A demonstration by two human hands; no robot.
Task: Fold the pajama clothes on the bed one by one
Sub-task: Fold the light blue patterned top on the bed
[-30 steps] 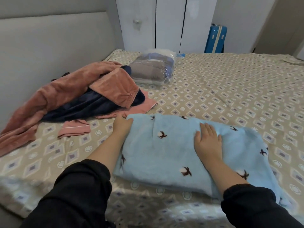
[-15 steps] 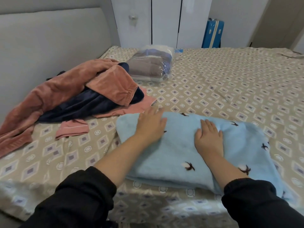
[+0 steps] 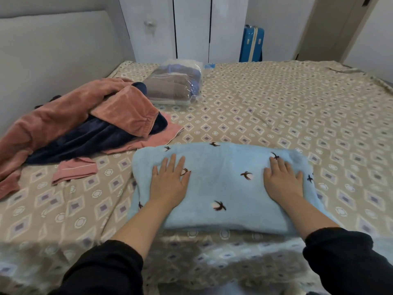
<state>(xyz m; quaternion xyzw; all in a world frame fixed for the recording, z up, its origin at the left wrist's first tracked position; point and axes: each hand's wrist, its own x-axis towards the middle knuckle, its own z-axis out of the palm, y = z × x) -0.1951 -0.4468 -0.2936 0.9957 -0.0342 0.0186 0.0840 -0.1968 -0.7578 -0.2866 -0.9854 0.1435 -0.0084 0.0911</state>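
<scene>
Here, your left hand (image 3: pixel 170 182) and right hand (image 3: pixel 284 179) lie flat, fingers spread, pressing the folded light-blue pajama (image 3: pixel 223 188) at the bed's (image 3: pixel 276 107) near edge.

The left sleeve (image 3: pixel 102 271) and right sleeve (image 3: pixel 344 256) are black, soft, slightly fuzzy cloth, ending mid-forearm.

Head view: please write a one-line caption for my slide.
Left hand and right hand press flat on a folded blue pajama beside a pink and navy pile.
</scene>
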